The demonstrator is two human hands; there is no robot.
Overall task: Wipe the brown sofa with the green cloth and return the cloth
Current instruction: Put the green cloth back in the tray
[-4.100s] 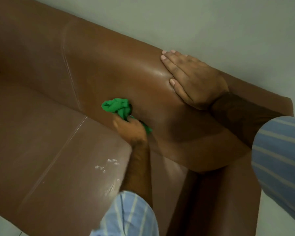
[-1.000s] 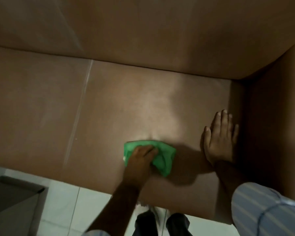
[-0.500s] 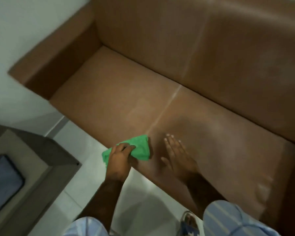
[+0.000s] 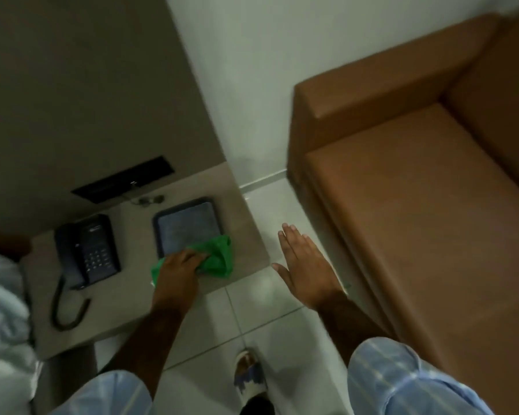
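**Returning the cloth — last step in hand**

Turned away from the brown sofa point(image 4: 417, 223), off to the right and well apart from both hands. Held the green cloth point(image 4: 218, 257) in the left hand point(image 4: 177, 274), fingers point(image 4: 192, 256) curled over its near part, bunched and resting across the near right corner of the dark tray point(image 4: 184, 227) on the counter point(image 4: 246, 247). Kept the right hand point(image 4: 306, 265) flat and spread over the floor point(image 4: 261, 319), grasping nothing. Judged the wiping finished and the return nearly so (cloth seemingly already touching the tray). Next move, by that reading — opening the left fingers and lifting clear without dragging the cloth along, keeping well off the telephone point(image 4: 86, 250) just beside the tray.
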